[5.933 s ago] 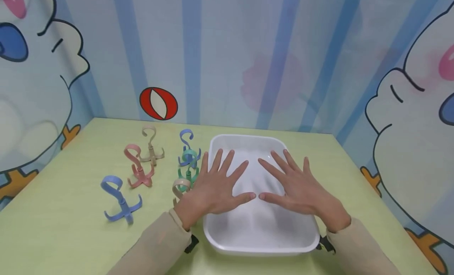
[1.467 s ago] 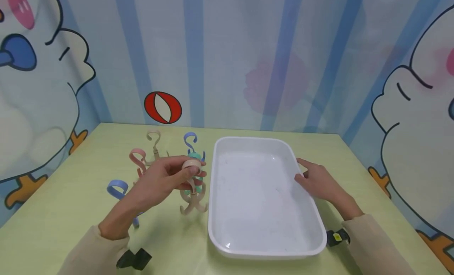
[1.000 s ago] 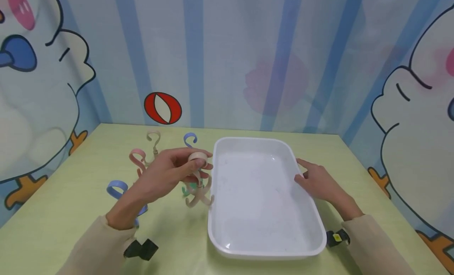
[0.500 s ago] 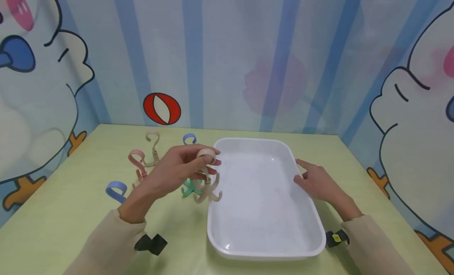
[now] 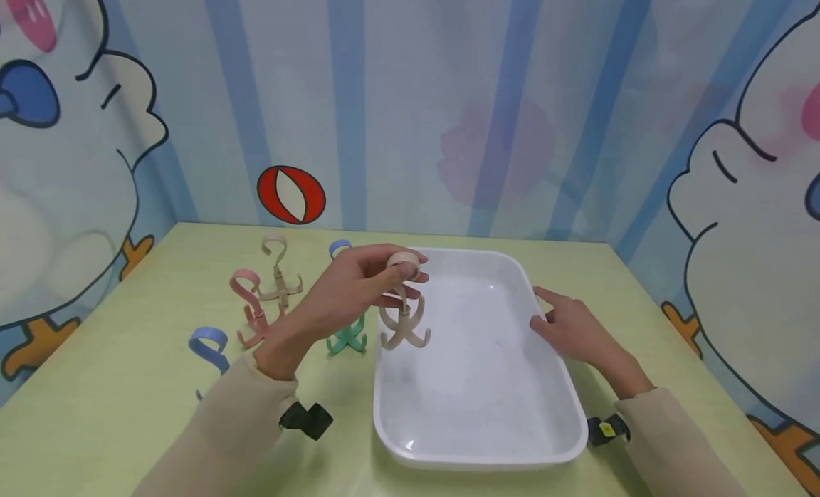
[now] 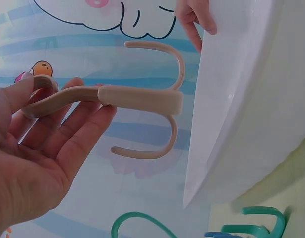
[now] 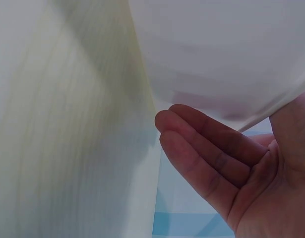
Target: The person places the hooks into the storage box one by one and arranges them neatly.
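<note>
A beige hook hanger (image 5: 405,327) is pinched by its curved top between thumb and fingers of the left hand (image 5: 349,287), its prongs hanging over the left side of the white tray (image 5: 480,460). The left wrist view shows the hanger (image 6: 137,99) sideways, the hand (image 6: 38,163) around its curl. My right hand (image 5: 576,333) grips the tray's right rim, thumb over the edge and fingers outside. In the right wrist view that hand's lower fingers (image 7: 207,158) lie loosely bent beside the tray wall (image 7: 207,64). Inside, the tray is bare.
Left of the tray stand a green hanger (image 5: 347,338), a blue one (image 5: 339,246) mostly hidden behind the left hand, a beige one (image 5: 279,280), a pink one (image 5: 255,315) and a nearer blue one (image 5: 208,344) partly covered by the sleeve. A patterned curtain (image 5: 410,112) backs the table.
The left hand has taken hold of the beige hanger and carried it up and right, from beside the tray to over its left side. The right hand has moved to the right rim and stays there.
</note>
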Tool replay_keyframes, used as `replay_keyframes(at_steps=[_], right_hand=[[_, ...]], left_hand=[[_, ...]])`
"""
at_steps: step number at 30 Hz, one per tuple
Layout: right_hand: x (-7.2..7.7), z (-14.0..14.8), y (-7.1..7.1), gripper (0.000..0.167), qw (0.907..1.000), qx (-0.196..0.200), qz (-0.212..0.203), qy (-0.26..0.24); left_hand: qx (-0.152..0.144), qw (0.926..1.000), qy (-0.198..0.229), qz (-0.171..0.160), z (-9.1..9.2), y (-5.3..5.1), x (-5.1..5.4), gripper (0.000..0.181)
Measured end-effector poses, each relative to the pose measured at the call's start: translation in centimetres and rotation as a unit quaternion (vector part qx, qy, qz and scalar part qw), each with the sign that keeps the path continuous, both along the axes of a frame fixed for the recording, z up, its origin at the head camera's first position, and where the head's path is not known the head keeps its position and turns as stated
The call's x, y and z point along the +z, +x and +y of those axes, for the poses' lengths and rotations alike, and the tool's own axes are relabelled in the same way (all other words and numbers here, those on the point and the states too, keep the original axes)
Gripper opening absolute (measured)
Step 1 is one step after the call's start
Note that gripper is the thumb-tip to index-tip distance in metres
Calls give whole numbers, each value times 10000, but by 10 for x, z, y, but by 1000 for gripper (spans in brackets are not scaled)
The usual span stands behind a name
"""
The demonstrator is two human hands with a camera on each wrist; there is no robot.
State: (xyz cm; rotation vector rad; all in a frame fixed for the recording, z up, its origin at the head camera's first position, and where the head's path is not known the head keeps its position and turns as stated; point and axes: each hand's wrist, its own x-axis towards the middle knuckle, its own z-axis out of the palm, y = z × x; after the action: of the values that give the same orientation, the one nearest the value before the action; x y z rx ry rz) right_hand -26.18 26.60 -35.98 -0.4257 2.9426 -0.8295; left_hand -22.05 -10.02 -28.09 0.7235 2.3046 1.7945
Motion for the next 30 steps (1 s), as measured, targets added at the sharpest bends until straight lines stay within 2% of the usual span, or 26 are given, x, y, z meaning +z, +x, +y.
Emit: replay_keyframes(at_steps=[6,14,30], right_hand=[[1,0,0,65,10000,-41,-27,17],[2,1,-1,66,10000,-51,-59,26],[1,0,-1,66,9998,-121,-166,56]], left_hand=[[12,10000,26,12,9,-7,1,31],[-114,9999,97,67,21,-16,1,31],[-346,9993,98,138,45,-43,5,34]])
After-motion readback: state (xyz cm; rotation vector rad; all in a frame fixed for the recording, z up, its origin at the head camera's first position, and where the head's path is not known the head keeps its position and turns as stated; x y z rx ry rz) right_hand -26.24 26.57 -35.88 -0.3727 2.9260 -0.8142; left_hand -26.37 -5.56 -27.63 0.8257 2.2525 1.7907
